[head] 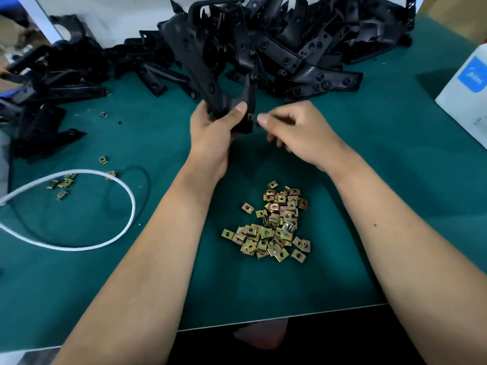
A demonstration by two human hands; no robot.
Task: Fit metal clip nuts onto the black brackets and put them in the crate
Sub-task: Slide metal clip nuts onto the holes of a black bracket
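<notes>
Bracket (226, 75) gripped in left hand (213, 127) fingers, right hand (292, 130) beside

A worktop (369, 196) covered in dark teal matting filled most of the view, its pale front edge running across the bottom above a dark gap beneath. Behind it stood a plain white wall (126, 14), and a white cardboard box (466, 98) with a blue label sat at the right edge of the worktop, with brown cardboard (453, 6) showing in the far right corner. Even light fell from above, casting soft shadows on the matting, where a white cable (123, 227) lay in a loop at the left.
</notes>
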